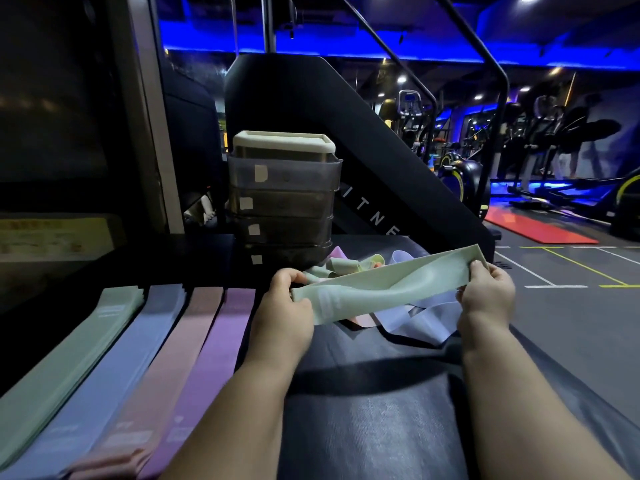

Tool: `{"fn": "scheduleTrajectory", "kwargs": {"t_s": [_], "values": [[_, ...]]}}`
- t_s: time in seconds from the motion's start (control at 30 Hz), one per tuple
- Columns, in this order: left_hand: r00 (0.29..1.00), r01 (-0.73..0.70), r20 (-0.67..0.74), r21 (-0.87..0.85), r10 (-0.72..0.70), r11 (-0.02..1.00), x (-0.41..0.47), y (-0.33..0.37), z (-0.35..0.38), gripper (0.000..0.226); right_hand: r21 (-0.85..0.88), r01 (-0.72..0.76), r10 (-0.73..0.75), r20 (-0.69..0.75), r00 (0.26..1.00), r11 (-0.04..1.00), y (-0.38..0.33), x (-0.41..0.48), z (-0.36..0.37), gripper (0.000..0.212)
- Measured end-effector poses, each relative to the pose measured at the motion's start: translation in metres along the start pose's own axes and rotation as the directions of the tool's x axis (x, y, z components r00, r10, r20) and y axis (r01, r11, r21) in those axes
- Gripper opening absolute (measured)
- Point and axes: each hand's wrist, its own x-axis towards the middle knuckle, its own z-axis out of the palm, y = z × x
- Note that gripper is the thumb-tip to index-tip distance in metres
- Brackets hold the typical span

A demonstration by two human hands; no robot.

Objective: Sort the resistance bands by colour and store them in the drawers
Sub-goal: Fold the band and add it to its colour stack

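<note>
Head view: green band (pixel 388 289) between hands (pixel 287 308) (pixel 485 294)

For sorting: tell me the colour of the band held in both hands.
The band is pale green; head view.

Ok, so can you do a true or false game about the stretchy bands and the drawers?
1. Both hands hold one green band. True: the left hand and the right hand each grip an end of the green band.
2. The sorted stacks lie to the right of the hands. False: they lie on the left, from the green stack across to the purple stack.
3. The drawer unit has small pale labels on its drawer fronts. True.
4. Every band is already sorted. False: a loose pile of mixed colours lies behind the held band.
5. The purple stack is the one nearest the left hand. True.
</note>
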Motion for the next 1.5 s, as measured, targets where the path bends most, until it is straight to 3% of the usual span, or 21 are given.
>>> {"fn": "scheduleTrajectory", "kwargs": {"t_s": [0.13, 0.27, 0.47, 0.73, 0.9, 1.1, 1.2, 1.37, 1.43, 1.5], "values": [[0.996, -0.078, 0.046, 0.048, 0.075, 0.996, -0.009, 0.007, -0.025, 0.039, 0.014, -0.001, 0.000, 0.066, 0.998, 1.000, -0.004, -0.008, 0.004, 0.024], [0.997, -0.074, 0.028, 0.100, 0.072, 0.992, -0.020, -0.001, -0.070, 0.043, 0.056, -0.030, 0.016, 0.231, 0.973, 0.998, -0.006, -0.036, 0.020, 0.024], [0.987, -0.068, -0.128, 0.224, 0.099, 0.972, -0.041, -0.025, -0.139, 0.013, 0.064, -0.023, -0.013, 0.514, 0.858, 0.998, -0.010, -0.089, 0.052, 0.026], [0.974, -0.011, -0.211, 0.292, 0.076, 0.956, -0.060, -0.050, -0.190, 0.011, -0.105, 0.029, 0.034, 0.551, 0.834, 0.994, -0.010, -0.130, 0.093, 0.031], [0.970, 0.070, -0.244, 0.269, -0.002, 0.961, -0.058, -0.064, -0.216, 0.014, -0.180, 0.072, 0.044, 0.567, 0.823, 0.981, -0.020, -0.157, 0.137, 0.021], [0.966, 0.144, -0.245, 0.252, -0.081, 0.957, -0.058, -0.080, -0.249, 0.012, -0.218, -0.097, 0.212, 0.603, 0.769, 0.971, -0.021, -0.194, 0.190, 0.025], [0.965, 0.168, -0.236, 0.235, -0.112, 0.957, -0.059, -0.087, -0.266, 0.012, -0.218, -0.155, 0.262, 0.653, 0.710, 0.964, -0.021, -0.213, 0.215, 0.027], [0.965, 0.168, -0.231, 0.189, -0.122, 0.968, -0.063, -0.093, -0.286, 0.009, -0.295, -0.404, 0.487, 0.683, 0.545, 0.866, -0.022, -0.240, 0.248, 0.022], [0.957, 0.174, -0.260, 0.168, -0.126, 0.970, -0.064, -0.095, -0.291, 0.010, -0.342, -0.390, 0.507, 0.711, 0.488, 0.855, -0.021, -0.249, 0.258, 0.022], [0.951, 0.178, -0.279, 0.159, -0.129, 0.971, -0.066, -0.099, -0.296, 0.012, -0.370, -0.342, 0.500, 0.719, 0.484, 0.864, -0.019, -0.258, 0.267, 0.023]]}}
